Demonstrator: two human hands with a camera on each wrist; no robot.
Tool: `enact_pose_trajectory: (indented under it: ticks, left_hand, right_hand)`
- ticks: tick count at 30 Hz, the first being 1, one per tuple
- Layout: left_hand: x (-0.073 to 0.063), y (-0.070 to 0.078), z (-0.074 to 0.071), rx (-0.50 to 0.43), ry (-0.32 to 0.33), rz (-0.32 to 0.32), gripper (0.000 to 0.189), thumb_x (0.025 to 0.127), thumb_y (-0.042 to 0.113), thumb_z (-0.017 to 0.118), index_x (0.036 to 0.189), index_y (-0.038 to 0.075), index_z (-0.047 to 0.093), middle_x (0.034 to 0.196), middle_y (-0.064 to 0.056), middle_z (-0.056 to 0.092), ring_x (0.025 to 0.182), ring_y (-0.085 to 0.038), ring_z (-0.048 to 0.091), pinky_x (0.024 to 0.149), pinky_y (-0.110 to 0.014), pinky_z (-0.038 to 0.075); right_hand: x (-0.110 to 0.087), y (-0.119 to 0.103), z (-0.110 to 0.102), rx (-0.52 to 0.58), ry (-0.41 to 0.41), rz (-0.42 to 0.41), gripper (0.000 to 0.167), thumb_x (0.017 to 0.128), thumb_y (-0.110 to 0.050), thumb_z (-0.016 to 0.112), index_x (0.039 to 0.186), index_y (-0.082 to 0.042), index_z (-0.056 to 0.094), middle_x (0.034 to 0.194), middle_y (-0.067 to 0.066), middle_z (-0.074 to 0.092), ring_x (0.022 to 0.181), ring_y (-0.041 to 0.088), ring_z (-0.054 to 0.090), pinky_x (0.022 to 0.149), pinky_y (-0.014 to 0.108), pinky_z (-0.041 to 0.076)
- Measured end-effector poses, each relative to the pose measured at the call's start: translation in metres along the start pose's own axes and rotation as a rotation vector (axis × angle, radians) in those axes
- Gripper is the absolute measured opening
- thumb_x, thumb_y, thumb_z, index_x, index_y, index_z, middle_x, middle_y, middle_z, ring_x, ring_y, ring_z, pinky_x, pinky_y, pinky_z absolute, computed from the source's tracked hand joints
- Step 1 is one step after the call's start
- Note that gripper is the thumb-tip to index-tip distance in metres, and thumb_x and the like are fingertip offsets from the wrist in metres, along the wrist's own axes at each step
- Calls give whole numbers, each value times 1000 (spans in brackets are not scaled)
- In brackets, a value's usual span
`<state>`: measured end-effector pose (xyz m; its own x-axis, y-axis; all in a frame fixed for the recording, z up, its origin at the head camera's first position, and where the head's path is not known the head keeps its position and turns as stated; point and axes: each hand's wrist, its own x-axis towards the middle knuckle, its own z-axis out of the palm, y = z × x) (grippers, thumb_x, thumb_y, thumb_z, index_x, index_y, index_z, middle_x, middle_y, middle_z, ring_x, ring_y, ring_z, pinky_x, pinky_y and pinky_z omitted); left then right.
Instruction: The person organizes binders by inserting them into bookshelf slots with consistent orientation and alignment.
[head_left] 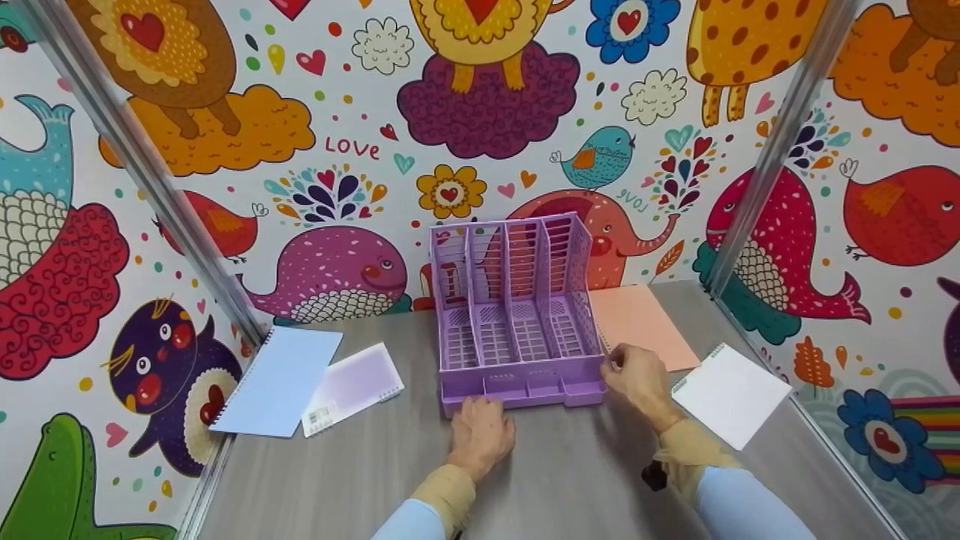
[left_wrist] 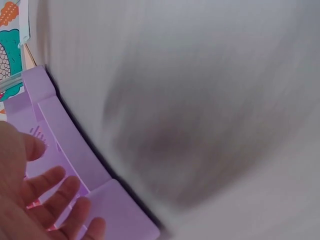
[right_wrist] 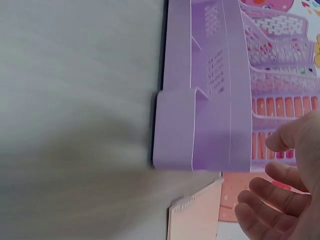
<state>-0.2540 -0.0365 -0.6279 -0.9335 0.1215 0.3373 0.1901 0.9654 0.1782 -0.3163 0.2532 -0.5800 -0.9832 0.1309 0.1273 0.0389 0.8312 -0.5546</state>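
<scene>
A purple plastic file organizer [head_left: 517, 367] with several upright slots and a row of small front trays stands at the back middle of the table. My left hand [head_left: 481, 435] is at its front, left of centre. In the left wrist view that hand's fingers [left_wrist: 65, 195] are loosely bent and apart, with nothing between them. By the organizer's front right corner is my right hand [head_left: 637, 379]. Its fingers [right_wrist: 270, 200] are relaxed and slightly curled in the right wrist view, holding nothing. Whether either hand touches the plastic, I cannot tell.
On the left lie a blue spiral notebook [head_left: 281, 382] and, partly overlapping it, a purple-and-white notebook [head_left: 356, 386]. A peach notebook [head_left: 645, 326] is right of the organizer, with a white spiral notepad [head_left: 731, 394] nearer me. Printed wall panels [head_left: 352, 97] enclose the grey table [head_left: 360, 480].
</scene>
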Motion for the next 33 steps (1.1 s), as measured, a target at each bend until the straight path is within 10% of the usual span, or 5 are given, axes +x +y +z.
enact_pose_trajectory:
  ticks: [17,25,33]
  left_hand:
    - [3,24,10,-72,-42,36,26,91,32,84,95,8,76,93,-12,79,89,-32,75,78,-49,66]
    - [7,43,12,-126,-100,54,26,91,34,84,95,9,77,93,-11,81,88,-32,77,74,-50,65]
    - [9,54,14,-166,-175,145,27,92,33,83,101,8,78,96,-10,80,92,-32,77,80,-46,67]
  right_hand:
    - [6,55,-15,-89,18,206,58,98,-40,70,134,6,70,131,33,76,112,52,74,94,66,59]
    - [11,75,-12,-105,-58,363,89,99,-46,70,162,8,39,158,41,49,142,61,49,116,78,43]
    - [9,95,-11,-125,-116,454,92,98,-47,67,158,15,35,149,45,43,140,66,45,109,83,47]
